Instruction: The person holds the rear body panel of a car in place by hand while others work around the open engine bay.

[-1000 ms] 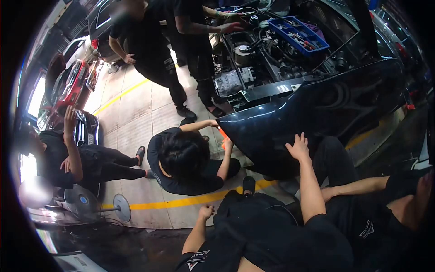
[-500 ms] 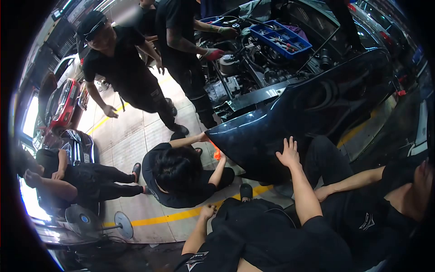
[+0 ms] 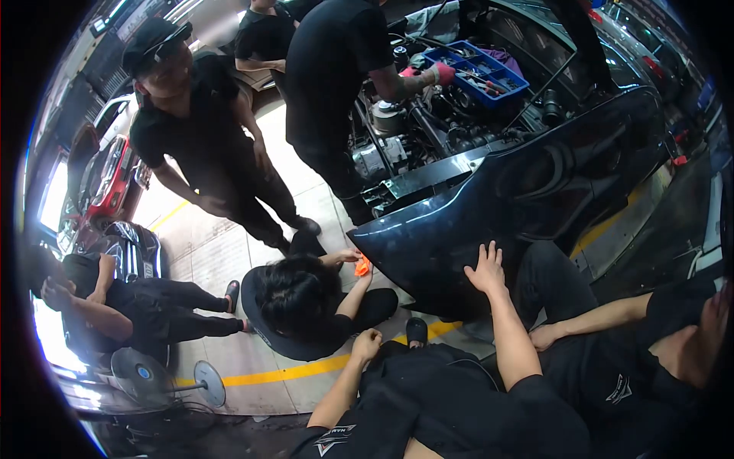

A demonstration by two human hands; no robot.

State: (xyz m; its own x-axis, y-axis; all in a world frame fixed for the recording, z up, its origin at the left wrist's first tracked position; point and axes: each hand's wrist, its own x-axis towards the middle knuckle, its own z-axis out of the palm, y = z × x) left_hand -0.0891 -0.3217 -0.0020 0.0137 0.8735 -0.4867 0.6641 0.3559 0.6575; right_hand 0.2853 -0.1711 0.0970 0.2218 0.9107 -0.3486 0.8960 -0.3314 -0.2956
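Observation:
My right hand (image 3: pixel 487 269) lies with fingers spread on the dark glossy fender (image 3: pixel 428 237) of a car. Its palm appears to touch the panel. My left hand (image 3: pixel 368 345) is held low near my knee with the fingers curled in, and no object shows in it. Close to the fender's pointed left end, a crouching person (image 3: pixel 298 294) holds an orange cloth (image 3: pixel 362 265) in their hands. Beside my right arm, another person's hand (image 3: pixel 544 336) rests by their bent knee.
Beyond the fender is an exposed engine bay (image 3: pixel 428 126), with a blue tool tray (image 3: pixel 489 98) on it. A gloved person (image 3: pixel 336 84) leans over there. A capped person (image 3: pixel 206 130) stands at left. Below them are a seated person (image 3: pixel 145 306) and a fan (image 3: pixel 141 373).
My left hand has risen slightly to the right; my right hand stays on the fender. The crouching person's hands and cloth have come together off the panel edge. The gloved person reached toward the tray.

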